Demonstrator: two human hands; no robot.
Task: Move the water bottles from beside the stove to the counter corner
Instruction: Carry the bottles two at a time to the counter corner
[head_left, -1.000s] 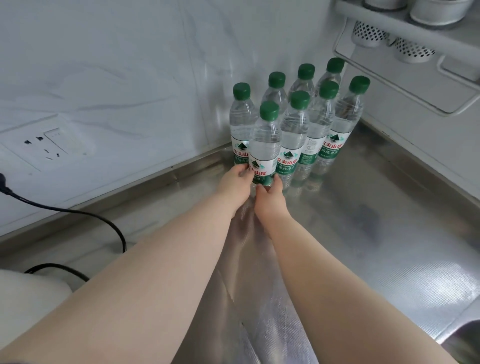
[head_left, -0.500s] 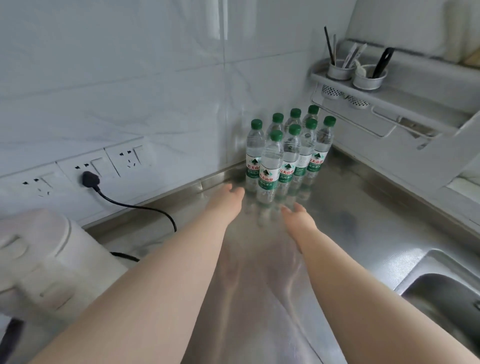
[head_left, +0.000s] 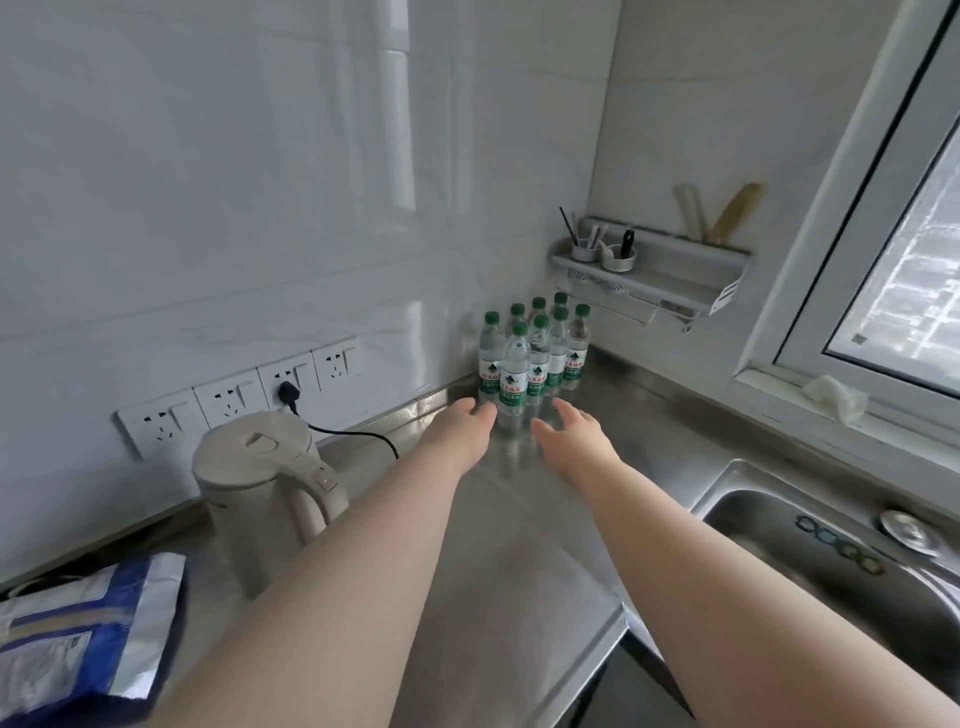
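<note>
Bag: blue and silver bag (head_left: 78, 639) lies at the near left of the table (head_left: 519, 571).
Sink: sink (head_left: 857, 571) at the near right.
Kettle: cream kettle (head_left: 260, 488) stands left, plugged into the wall.
Left hand: left hand (head_left: 460, 428) open, empty, just short of the bottles.
Right hand: right hand (head_left: 574, 436) open, fingers spread, empty.
Water bottles: water bottles (head_left: 535, 358) stand upright, clustered in the far corner against the walls.
Shelf: wall shelf (head_left: 654, 275) hangs right of them.
</note>
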